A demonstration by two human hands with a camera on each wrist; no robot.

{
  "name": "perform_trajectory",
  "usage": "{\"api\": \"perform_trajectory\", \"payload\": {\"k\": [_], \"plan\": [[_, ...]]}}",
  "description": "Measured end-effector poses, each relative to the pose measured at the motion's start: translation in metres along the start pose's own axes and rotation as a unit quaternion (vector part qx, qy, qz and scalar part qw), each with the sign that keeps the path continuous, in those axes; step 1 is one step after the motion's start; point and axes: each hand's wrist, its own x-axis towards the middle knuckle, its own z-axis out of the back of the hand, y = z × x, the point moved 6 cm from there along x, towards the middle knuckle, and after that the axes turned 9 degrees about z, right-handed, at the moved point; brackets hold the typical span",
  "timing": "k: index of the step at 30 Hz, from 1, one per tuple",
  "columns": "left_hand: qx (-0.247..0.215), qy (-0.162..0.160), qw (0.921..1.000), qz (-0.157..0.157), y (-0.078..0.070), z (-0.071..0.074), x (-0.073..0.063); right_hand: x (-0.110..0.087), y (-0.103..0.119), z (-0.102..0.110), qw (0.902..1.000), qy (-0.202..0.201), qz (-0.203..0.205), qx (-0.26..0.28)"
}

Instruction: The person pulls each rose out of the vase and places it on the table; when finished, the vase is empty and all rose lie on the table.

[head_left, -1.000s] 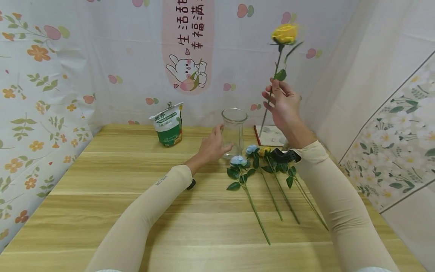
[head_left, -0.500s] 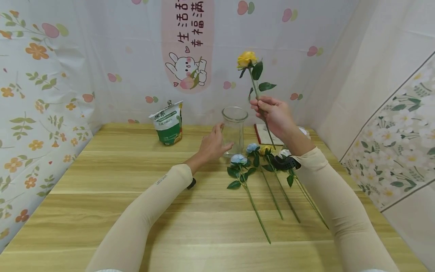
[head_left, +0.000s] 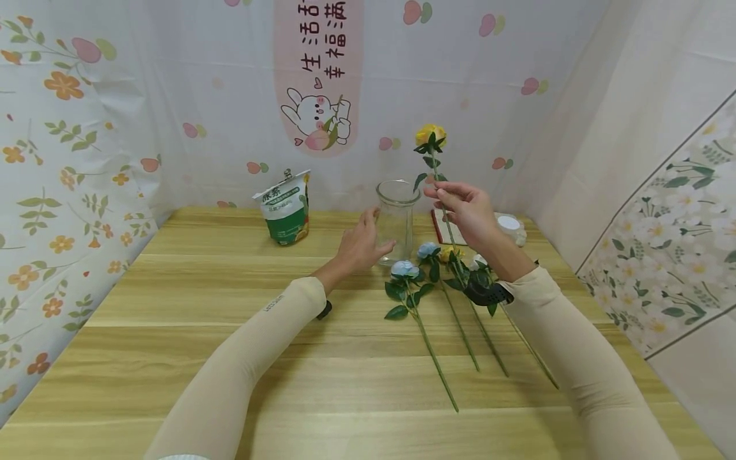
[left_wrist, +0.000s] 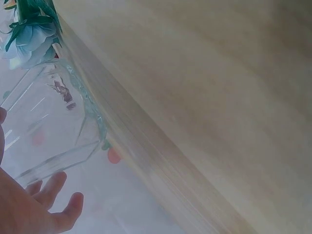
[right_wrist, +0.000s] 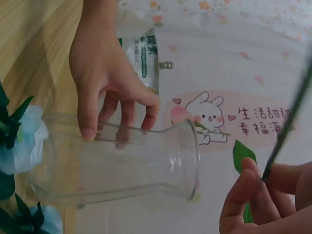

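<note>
My left hand (head_left: 358,246) holds the left side of a clear glass vase (head_left: 402,223), thumb in front and fingers curving behind. The vase stands upright with a flared rim. My right hand (head_left: 473,214) pinches the green stem of a yellow rose (head_left: 430,135) between thumb and fingers. This rose is raised beside the vase's right side, bloom upward, its stem slanting down over the table. In the right wrist view the stem (right_wrist: 290,122) runs between the fingertips. A light-blue rose (head_left: 405,269) lies just in front of the vase.
Beside it on the wooden table (head_left: 230,358) lie a second blue rose (head_left: 427,250), another yellow rose (head_left: 450,254) and a white rose (head_left: 478,260), stems toward me. A green-white pouch (head_left: 286,214) stands left. Behind are a red-edged booklet (head_left: 441,229) and a small white round object (head_left: 509,223).
My right hand has brought the yellow rose down and leftward, closer to the vase, and the stem has swung to a new slant. My left hand has stayed on the vase.
</note>
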Motion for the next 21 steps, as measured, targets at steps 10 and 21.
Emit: {"api": "perform_trajectory", "payload": {"k": [10, 21], "plan": [[-0.014, -0.001, 0.9999, -0.001, 0.001, -0.001, 0.000, -0.019, 0.007, 0.024, 0.9902, 0.040, -0.011, -0.133], [-0.024, -0.006, 0.9997, -0.004, 0.002, -0.001, 0.000, -0.059, 0.019, 0.065, 0.9681, 0.100, -0.024, -0.229]]}}
